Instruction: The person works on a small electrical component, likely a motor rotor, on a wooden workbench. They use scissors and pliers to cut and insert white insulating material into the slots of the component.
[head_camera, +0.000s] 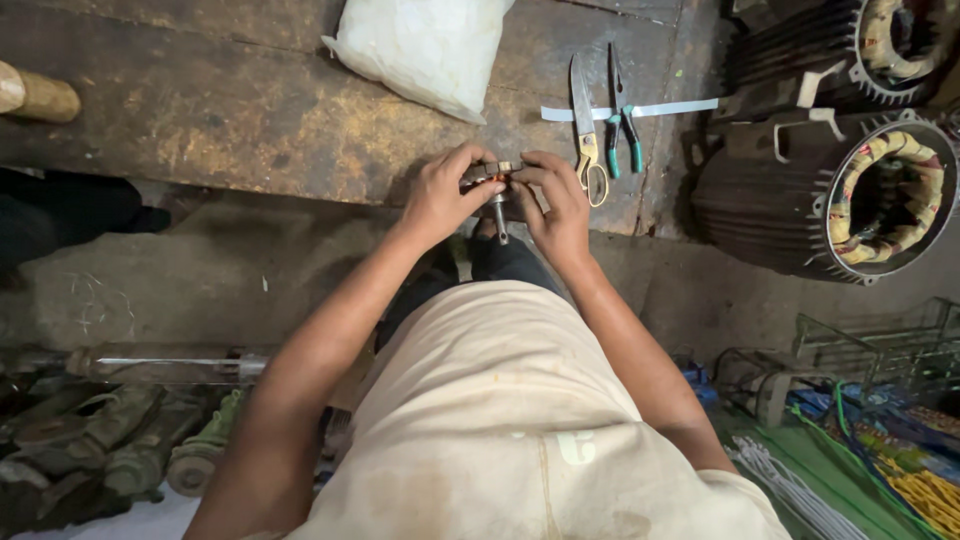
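Observation:
Both my hands meet at the near edge of a worn wooden workbench (250, 120). My left hand (440, 195) and my right hand (558, 205) together grip a small metal part with copper-coloured winding (492, 172). A short steel shaft (499, 220) sticks down from it between my hands. My fingers hide most of the part.
Scissors (586, 130) and green-handled pliers (622, 120) lie on a strip of tape just right of my hands. A white plastic bag (420, 50) sits at the back. Two finned motor stators with windings (850, 200) stand at the right. Old motors (110, 440) lie lower left, wires (900, 470) lower right.

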